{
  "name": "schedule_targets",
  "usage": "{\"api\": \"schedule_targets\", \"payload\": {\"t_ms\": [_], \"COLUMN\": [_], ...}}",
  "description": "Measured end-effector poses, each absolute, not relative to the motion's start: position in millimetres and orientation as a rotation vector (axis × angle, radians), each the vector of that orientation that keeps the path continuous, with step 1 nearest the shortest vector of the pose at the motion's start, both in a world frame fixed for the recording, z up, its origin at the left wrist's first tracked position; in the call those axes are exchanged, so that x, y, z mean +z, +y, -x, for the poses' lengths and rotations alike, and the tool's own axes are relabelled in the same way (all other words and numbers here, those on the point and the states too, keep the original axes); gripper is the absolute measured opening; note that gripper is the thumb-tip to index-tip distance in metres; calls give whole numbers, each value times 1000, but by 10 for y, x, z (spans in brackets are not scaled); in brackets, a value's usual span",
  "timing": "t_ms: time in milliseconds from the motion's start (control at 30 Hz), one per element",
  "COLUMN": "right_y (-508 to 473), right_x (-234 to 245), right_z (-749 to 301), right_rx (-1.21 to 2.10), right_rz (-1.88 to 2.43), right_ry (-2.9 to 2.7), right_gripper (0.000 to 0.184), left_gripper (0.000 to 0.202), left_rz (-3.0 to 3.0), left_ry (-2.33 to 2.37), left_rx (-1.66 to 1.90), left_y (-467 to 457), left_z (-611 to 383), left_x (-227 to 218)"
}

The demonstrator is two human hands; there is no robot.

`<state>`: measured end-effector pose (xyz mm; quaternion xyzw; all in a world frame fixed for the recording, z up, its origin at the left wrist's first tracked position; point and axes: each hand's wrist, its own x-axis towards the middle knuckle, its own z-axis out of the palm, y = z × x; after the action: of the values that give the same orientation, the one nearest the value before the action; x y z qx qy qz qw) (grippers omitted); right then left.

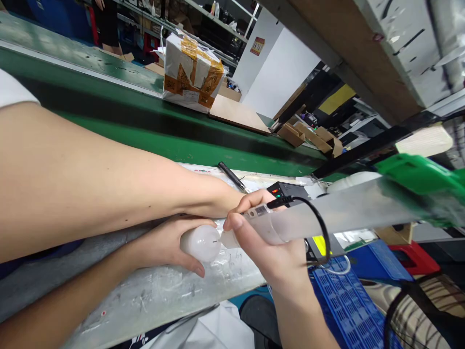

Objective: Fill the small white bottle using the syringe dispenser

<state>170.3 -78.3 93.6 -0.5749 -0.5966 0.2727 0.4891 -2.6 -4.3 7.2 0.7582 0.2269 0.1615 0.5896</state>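
Observation:
My left hand curls around a smooth white globe, thumb on the near side and fingers on the far side. A small dark mark shows on the globe's right face. My right hand grips the narrow end of a large translucent tube, its tapered tip touching or nearly touching the globe. The tube slants up to a blurred green end. By my right fingers, a black cable joins a small grey piece. Another bare arm reaches in from the left; its hand and owner I cannot make out.
Both hands are over a plastic-covered work surface. Behind are a black-handled tool, a black box with lights and a green ledge bearing a taped carton. A blue crate stands lower right. A person is far back.

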Motion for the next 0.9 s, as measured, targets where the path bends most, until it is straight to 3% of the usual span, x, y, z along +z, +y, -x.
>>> {"api": "schedule_targets", "payload": {"t_ms": [533, 900], "right_y": [-838, -893], "right_x": [861, 845], "right_z": [-1787, -1685], "right_rx": [689, 562], "right_rz": [1297, 1241], "right_ry": [-1446, -1433], "right_gripper": [14, 8], "left_gripper": [72, 53], "left_rz": [-1748, -1784], "left_ry": [572, 546], "left_rx": [348, 399], "left_y": [-32, -62], "left_z": [41, 55], "left_x": [104, 111]}}
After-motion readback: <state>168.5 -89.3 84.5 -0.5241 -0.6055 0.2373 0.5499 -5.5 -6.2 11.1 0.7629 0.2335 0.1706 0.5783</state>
